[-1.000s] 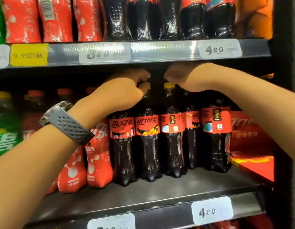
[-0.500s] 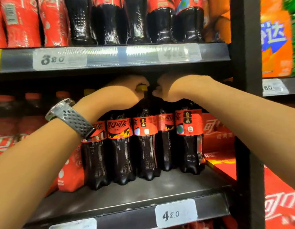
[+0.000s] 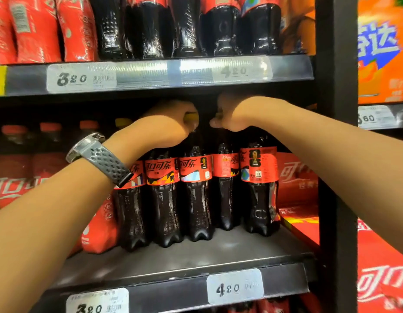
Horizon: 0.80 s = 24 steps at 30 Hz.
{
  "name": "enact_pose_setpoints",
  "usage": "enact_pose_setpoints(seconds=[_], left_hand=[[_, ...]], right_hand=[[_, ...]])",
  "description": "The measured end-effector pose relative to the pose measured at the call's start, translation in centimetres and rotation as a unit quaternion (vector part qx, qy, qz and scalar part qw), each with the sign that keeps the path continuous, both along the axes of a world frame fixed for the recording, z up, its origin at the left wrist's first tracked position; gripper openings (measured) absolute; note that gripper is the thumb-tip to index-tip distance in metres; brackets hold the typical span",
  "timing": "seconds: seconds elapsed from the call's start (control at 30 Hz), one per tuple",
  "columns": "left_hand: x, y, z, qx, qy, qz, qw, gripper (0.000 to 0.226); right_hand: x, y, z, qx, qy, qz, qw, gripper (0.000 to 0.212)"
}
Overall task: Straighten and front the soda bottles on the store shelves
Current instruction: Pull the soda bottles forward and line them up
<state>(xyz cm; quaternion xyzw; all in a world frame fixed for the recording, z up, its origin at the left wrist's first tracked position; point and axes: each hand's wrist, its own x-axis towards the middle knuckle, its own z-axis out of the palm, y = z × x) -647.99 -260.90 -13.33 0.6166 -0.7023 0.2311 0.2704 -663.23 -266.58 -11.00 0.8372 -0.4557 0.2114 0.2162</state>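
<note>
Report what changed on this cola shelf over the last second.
The left hand shifted one bottle rightward and now has its grip on the yellow plastic cap of the third dark cola bottle. The right hand stayed curled over the top of the fourth dark cola bottle. Nothing else on the black metal shelf moved; the view swung right.

On my screen the clear plastic cola bottles (image 3: 197, 199) shine glossy, their walls ribbed and dimpled, each wrapped in a smooth red film label (image 3: 162, 170). The yellow screw cap (image 3: 192, 115) looks like duller plastic. The dark shelf deck (image 3: 218, 251) reads to me as matt metal with a faint sheen. The clear plastic price strip (image 3: 150, 72) glares, while the white paper price tag (image 3: 234, 286) is flat. I also see a grey perforated rubbery watch strap (image 3: 105, 162) and a brushed metal watch case (image 3: 92, 138).
</note>
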Motion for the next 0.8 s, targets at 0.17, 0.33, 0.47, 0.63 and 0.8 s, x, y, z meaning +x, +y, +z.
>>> enact_pose_setpoints(seconds=[0.17, 0.33, 0.47, 0.63, 0.8], left_hand=[[0.1, -0.5, 0.0, -0.01, 0.006, 0.009, 1.0, 0.007], [0.1, -0.9, -0.2, -0.038, 0.007, 0.032, 0.999, 0.012], [0.2, -0.9, 0.0, -0.033, 0.006, 0.023, 0.999, 0.016], [0.3, -0.8, 0.0, -0.024, 0.012, -0.008, 1.0, 0.006], [0.2, -1.2, -0.4, -0.048, 0.009, 0.02, 0.999, 0.019]], right_hand=[[0.1, -0.4, 0.1, -0.002, 0.01, 0.006, 1.0, 0.031], [0.3, -0.8, -0.1, -0.022, -0.007, 0.001, 1.0, 0.045], [-0.2, -0.3, 0.3, 0.008, 0.024, -0.015, 1.0, 0.041], [-0.3, 0.1, 0.2, 0.023, 0.005, 0.005, 1.0, 0.038], [-0.5, 0.1, 0.4, 0.024, -0.007, -0.001, 1.0, 0.039]])
